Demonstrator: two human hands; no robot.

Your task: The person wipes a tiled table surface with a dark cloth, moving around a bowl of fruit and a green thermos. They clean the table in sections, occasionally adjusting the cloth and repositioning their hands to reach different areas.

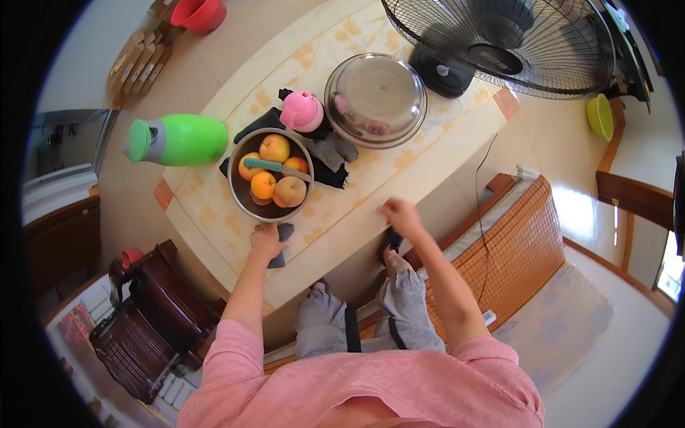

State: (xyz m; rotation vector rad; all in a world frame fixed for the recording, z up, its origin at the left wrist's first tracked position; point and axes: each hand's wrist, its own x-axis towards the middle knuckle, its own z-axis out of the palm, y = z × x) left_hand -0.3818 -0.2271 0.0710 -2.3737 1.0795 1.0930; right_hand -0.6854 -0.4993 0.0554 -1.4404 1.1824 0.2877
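My left hand [266,242] is at the near rim of a metal bowl [234,195], beside a dark grey cloth item [279,259] on the table; its fingertips are partly hidden, so its grip is unclear. In the bowl lie several apples [274,147], an orange fruit [263,185] and a teal-handled knife [263,165]. Over the table's near edge is my right hand [400,215], slightly blurred, its fingers curled, with nothing visible in it. Dark cloths [332,174] and grey fabric lie beside and partly under the bowl, next to a pink lidded cup [302,112].
A lidded metal pan [376,100] and a black electric fan [492,59] stand on the marble-patterned table [353,224]. At the table's left end is a green thermos jug [192,139]. A dark wooden chair [171,299] and a mat-covered wooden bench [503,251] flank the near side.
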